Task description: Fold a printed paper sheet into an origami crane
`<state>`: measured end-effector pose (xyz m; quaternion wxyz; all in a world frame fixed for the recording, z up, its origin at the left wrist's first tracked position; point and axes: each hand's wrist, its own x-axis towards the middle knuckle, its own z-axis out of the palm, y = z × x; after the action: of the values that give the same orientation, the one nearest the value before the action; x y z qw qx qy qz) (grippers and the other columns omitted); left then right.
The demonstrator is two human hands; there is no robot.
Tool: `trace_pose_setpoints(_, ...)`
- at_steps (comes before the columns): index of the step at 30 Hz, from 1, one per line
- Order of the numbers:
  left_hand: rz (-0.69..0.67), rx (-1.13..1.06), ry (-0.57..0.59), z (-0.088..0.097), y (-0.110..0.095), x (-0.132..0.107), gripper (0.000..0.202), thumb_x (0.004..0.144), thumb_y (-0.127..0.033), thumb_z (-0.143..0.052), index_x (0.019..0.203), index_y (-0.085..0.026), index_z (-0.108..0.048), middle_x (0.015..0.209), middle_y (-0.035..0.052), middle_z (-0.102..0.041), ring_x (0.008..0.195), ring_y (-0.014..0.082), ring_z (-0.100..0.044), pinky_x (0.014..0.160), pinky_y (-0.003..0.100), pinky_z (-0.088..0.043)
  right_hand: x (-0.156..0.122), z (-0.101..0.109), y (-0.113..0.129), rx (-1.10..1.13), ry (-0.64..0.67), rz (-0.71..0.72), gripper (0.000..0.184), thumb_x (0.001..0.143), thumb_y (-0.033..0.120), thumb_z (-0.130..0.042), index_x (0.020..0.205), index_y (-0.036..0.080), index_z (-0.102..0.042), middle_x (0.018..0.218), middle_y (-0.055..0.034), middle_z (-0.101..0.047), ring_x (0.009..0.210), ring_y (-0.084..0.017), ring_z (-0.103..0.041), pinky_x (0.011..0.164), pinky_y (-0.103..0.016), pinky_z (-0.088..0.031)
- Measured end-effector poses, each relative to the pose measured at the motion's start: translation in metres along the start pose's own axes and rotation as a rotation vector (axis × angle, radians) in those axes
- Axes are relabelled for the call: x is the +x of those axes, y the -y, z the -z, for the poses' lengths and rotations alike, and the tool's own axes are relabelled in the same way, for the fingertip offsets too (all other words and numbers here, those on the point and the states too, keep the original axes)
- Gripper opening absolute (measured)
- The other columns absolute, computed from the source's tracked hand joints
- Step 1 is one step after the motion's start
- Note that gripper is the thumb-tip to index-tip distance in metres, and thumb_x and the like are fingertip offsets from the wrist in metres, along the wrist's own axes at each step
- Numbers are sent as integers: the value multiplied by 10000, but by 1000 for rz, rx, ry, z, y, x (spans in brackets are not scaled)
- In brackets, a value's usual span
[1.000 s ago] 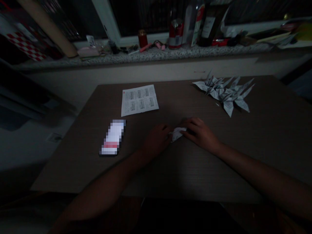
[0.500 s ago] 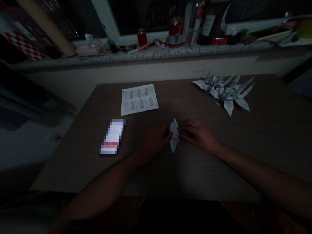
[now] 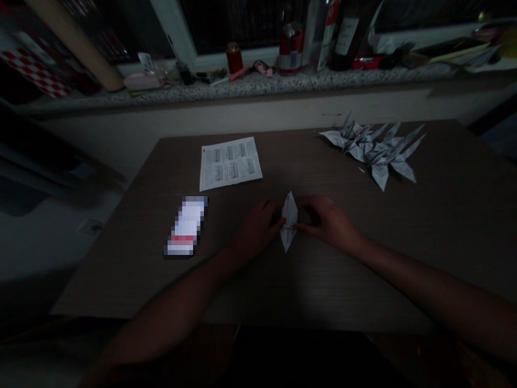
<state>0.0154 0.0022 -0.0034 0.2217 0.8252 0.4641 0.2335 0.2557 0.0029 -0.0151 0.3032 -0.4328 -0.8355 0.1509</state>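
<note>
A narrow diamond of folded printed paper (image 3: pixel 289 215) points away from me near the middle of the table (image 3: pixel 242 291). From its left side my left hand (image 3: pixel 258 226) grips it, thumb on the near face and fingers behind. My right hand (image 3: pixel 329 221) pinches its right edge, thumb low and fingers curled around the upper part. Fingertips behind the paper are hidden. Farther off to the right lies a cluster of folded paper cranes (image 3: pixel 375 148) with pointed tips.
A flat printed sheet (image 3: pixel 231 164) lies beyond my left hand. Nearer the left edge is a phone (image 3: pixel 186 226) with a lit, blurred screen. Along the back, a stone windowsill (image 3: pixel 242 89) carries a red can (image 3: pixel 291 49), a jar (image 3: pixel 233 58), a dark bottle (image 3: pixel 346 40) and clutter.
The top of the folded paper is lifted slightly, and the right hand's fingers have moved in behind its upper right edge. My view has shifted a little.
</note>
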Motion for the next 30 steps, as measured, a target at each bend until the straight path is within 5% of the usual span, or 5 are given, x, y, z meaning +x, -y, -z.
trace_pose_setpoints(11, 48, -193, 49, 4, -1, 4, 227, 918, -236, -681, 1131, -217, -602, 1076, 41, -691, 951, 207, -663, 885, 360, -552, 1, 2, -1, 50, 17, 35, 304, 898, 352, -772, 1136, 237, -623, 1205, -116, -686, 1144, -320, -646, 975, -512, -523)
trace_pose_setpoints(17, 47, -258, 80, 7, 2, 4, 324, 913, -242, -703, 1217, -231, -592, 1159, 46, -707, 1040, 216, -683, 942, 375, -548, 2, 2, -3, 87, 25, 27, 319, 893, 352, -772, 1158, 247, -631, 1191, -116, -686, 1133, -325, -643, 971, -516, -515)
trace_pose_setpoints(30, -82, -98, 69, 7, 8, 5, 207, 947, -263, -674, 1141, -192, -679, 1236, 81, -630, 1139, 230, -636, 1009, 376, -525, 2, 3, -4, 186, 83, 18, 132, 923, 282, -708, 1029, 225, -654, 998, -70, -717, 950, -259, -673, 854, -406, -538)
